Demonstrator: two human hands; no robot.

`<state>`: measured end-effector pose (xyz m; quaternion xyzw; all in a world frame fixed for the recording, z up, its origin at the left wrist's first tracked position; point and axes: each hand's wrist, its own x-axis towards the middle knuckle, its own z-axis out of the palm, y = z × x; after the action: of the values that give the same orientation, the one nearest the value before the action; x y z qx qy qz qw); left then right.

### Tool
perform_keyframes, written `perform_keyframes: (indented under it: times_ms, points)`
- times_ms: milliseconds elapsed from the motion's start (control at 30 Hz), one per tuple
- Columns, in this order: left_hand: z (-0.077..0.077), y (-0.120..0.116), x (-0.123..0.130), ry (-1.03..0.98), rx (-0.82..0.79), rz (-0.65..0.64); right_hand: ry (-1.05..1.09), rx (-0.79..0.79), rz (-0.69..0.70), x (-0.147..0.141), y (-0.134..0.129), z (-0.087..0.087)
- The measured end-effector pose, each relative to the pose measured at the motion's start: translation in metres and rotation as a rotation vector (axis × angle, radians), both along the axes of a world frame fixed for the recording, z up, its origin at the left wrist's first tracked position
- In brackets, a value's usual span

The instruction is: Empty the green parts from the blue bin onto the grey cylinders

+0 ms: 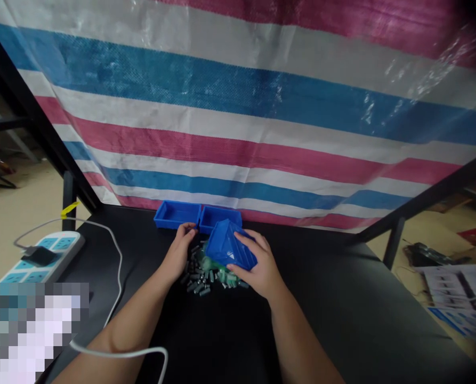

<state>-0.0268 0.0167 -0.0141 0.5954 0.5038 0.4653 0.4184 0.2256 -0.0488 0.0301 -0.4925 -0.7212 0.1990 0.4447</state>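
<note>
A blue plastic bin is gripped in my right hand, tilted over a pile on the black table. The pile mixes small dark cylindrical pieces with pale green pieces; the tilted bin hides part of it. At the pile's left edge is my left hand, its fingers curled and thumb near the fingertips. What those fingers hold, if anything, is too small to make out. Just beyond the hands, two more blue bins, a left one and a right one, stand side by side.
A striped plastic sheet rises behind the black table. On the left lies a white power strip with a black plug. Its white cable loops across the table near my left forearm. Black frame bars stand at both sides.
</note>
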Motion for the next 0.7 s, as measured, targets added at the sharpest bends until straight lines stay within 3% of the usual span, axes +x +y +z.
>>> perform_keyframes:
  times_ms: [100, 267, 367, 500, 700]
  points:
    - [0.005, -0.007, 0.003, 0.060, 0.009, -0.077, 0.071, 0.032, -0.043, 0.000, 0.003, -0.004]
    - [0.007, -0.013, 0.002, 0.322, 0.141, -0.091, 0.693, 0.055, -0.325, 0.013, 0.020, -0.025]
    - [0.005, -0.012, 0.000, 0.384, 0.173, -0.097, 1.026, 0.041, -0.389, 0.024, 0.031, -0.026]
    - [0.008, -0.012, 0.000, 0.401, 0.175, -0.095, 1.115, -0.011, -0.318, 0.042, 0.040, -0.026]
    - [0.012, -0.014, -0.001, 0.450, 0.186, -0.088, 1.121, -0.130, -0.417, 0.065, 0.053, -0.048]
